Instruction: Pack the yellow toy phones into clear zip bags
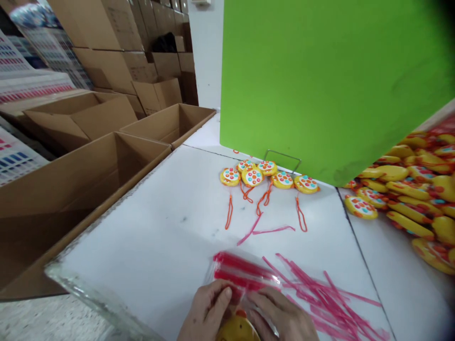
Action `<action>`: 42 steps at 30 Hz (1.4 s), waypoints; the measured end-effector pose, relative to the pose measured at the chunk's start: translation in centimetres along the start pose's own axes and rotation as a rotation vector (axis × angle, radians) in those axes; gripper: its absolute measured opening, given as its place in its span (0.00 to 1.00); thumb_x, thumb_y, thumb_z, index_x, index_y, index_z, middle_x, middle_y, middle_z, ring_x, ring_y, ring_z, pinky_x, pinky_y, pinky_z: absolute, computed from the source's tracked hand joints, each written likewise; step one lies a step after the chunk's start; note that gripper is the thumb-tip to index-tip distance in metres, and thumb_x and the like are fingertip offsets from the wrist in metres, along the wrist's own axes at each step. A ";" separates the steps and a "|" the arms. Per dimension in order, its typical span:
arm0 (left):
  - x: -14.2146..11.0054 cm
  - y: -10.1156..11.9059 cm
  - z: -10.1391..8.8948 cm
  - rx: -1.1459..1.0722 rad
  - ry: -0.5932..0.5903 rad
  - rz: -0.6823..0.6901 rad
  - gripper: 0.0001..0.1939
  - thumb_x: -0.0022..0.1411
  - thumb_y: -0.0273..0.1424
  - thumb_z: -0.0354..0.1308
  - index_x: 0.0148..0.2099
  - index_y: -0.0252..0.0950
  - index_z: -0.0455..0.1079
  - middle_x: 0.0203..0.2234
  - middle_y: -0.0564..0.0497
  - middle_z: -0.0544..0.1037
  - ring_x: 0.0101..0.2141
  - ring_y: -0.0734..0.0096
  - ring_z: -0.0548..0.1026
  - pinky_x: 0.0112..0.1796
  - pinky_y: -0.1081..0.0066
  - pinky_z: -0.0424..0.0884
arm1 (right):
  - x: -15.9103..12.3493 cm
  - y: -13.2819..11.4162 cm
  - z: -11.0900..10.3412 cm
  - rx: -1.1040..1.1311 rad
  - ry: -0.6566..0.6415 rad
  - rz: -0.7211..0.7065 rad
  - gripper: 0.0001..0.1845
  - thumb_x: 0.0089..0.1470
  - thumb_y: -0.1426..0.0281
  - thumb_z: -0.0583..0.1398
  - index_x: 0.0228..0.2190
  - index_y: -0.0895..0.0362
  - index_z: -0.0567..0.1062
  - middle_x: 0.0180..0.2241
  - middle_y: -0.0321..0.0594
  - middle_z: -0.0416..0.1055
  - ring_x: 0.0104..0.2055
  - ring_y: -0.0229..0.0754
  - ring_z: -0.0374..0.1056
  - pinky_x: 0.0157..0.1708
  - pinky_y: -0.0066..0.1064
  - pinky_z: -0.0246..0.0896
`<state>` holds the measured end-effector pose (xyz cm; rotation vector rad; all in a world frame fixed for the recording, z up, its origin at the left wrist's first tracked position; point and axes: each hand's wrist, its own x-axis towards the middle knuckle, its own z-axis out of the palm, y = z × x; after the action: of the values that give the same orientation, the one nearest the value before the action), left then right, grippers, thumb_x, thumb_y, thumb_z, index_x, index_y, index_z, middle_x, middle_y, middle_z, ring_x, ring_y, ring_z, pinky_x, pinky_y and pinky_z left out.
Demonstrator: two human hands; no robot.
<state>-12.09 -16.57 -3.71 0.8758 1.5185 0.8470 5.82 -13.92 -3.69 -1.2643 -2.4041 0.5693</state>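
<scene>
At the near edge of the table, a clear plastic bag with red bands [245,271] lies under my fingers. My left hand [209,308] is closed, thumb against fingers, on the bag's near edge. From the other side my right hand [280,315] grips the same edge with bent fingers, partly hidden. Between the hands shows a yellow toy with an orange beak-like tip [239,329]; whether it is inside the bag I cannot tell. Loose pink plastic strips [330,303] lie to the right of my right hand.
Several yellow button toys [252,176] with orange cord loops lie further back, before a green board [320,85] and a wire stand [282,155]. More toys are heaped [412,189] at right. Open cardboard boxes [88,199] line the table's left edge.
</scene>
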 end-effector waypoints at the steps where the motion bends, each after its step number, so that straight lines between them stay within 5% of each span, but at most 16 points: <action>1: -0.1 -0.2 -0.3 0.034 0.026 -0.010 0.16 0.58 0.41 0.52 0.42 0.38 0.72 0.37 0.49 0.75 0.40 0.62 0.73 0.43 0.67 0.69 | 0.2 -0.1 0.2 0.048 0.042 -0.013 0.09 0.56 0.71 0.54 0.37 0.50 0.73 0.31 0.37 0.75 0.29 0.39 0.73 0.27 0.24 0.68; 7: 0.0 1.4 -0.5 0.133 -0.229 0.199 0.15 0.62 0.32 0.45 0.41 0.37 0.74 0.31 0.52 0.78 0.34 0.66 0.72 0.38 0.72 0.68 | 1.8 -1.1 1.7 -0.019 0.160 -0.091 0.11 0.57 0.74 0.50 0.35 0.53 0.72 0.29 0.36 0.74 0.28 0.39 0.72 0.25 0.25 0.66; 14: -0.1 1.9 0.8 0.337 -0.196 0.258 0.14 0.62 0.30 0.43 0.35 0.35 0.71 0.22 0.53 0.74 0.24 0.72 0.68 0.26 0.77 0.62 | 3.5 -2.2 1.3 -0.202 0.320 -0.128 0.18 0.55 0.77 0.46 0.19 0.54 0.67 0.16 0.34 0.68 0.16 0.38 0.66 0.15 0.26 0.55; 21: 0.0 1.3 0.1 0.287 -0.179 0.193 0.16 0.64 0.39 0.42 0.27 0.38 0.62 0.19 0.53 0.70 0.22 0.73 0.68 0.24 0.78 0.62 | -1.1 4.0 -2.9 -0.093 0.246 0.396 0.06 0.52 0.66 0.55 0.25 0.51 0.69 0.18 0.32 0.71 0.16 0.38 0.66 0.15 0.25 0.62; 26: 0.4 2.0 0.5 0.295 -0.195 0.213 0.16 0.64 0.38 0.42 0.28 0.37 0.63 0.22 0.51 0.72 0.24 0.71 0.68 0.26 0.77 0.63 | -0.3 1.0 -1.4 0.026 0.133 0.088 0.05 0.55 0.69 0.55 0.32 0.50 0.71 0.28 0.33 0.74 0.26 0.37 0.71 0.23 0.24 0.67; 32: 0.3 1.6 1.1 0.362 -0.234 0.308 0.12 0.62 0.30 0.42 0.37 0.36 0.66 0.25 0.50 0.74 0.24 0.71 0.68 0.27 0.76 0.63 | 3.1 -2.2 1.4 -0.130 0.191 -0.070 0.12 0.52 0.77 0.50 0.23 0.54 0.69 0.21 0.34 0.71 0.21 0.39 0.69 0.18 0.26 0.59; 36: 0.0 1.4 0.8 0.383 -0.222 0.268 0.13 0.64 0.34 0.39 0.32 0.39 0.63 0.20 0.54 0.70 0.21 0.73 0.65 0.24 0.76 0.60 | 1.8 0.1 0.0 0.018 0.198 0.201 0.08 0.51 0.71 0.52 0.22 0.53 0.67 0.18 0.32 0.70 0.18 0.35 0.66 0.18 0.23 0.59; 39: 0.0 1.2 0.2 0.352 -0.185 0.214 0.16 0.65 0.38 0.39 0.28 0.39 0.60 0.19 0.55 0.68 0.20 0.73 0.65 0.23 0.77 0.60 | -1.8 4.7 -2.3 -0.048 0.188 0.620 0.08 0.49 0.61 0.53 0.25 0.50 0.69 0.21 0.33 0.73 0.20 0.40 0.68 0.21 0.29 0.63; 42: 0.4 0.5 -0.2 0.245 -0.173 0.201 0.16 0.65 0.40 0.40 0.29 0.39 0.60 0.22 0.53 0.70 0.24 0.72 0.69 0.27 0.77 0.64 | -6.8 10.1 -4.8 -0.182 0.183 0.805 0.11 0.46 0.58 0.51 0.22 0.47 0.68 0.20 0.38 0.74 0.20 0.47 0.70 0.19 0.35 0.62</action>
<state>-12.32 -16.01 -3.40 1.2658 1.4169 0.7156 18.81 -13.52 -5.58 -2.2611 -1.7598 0.4080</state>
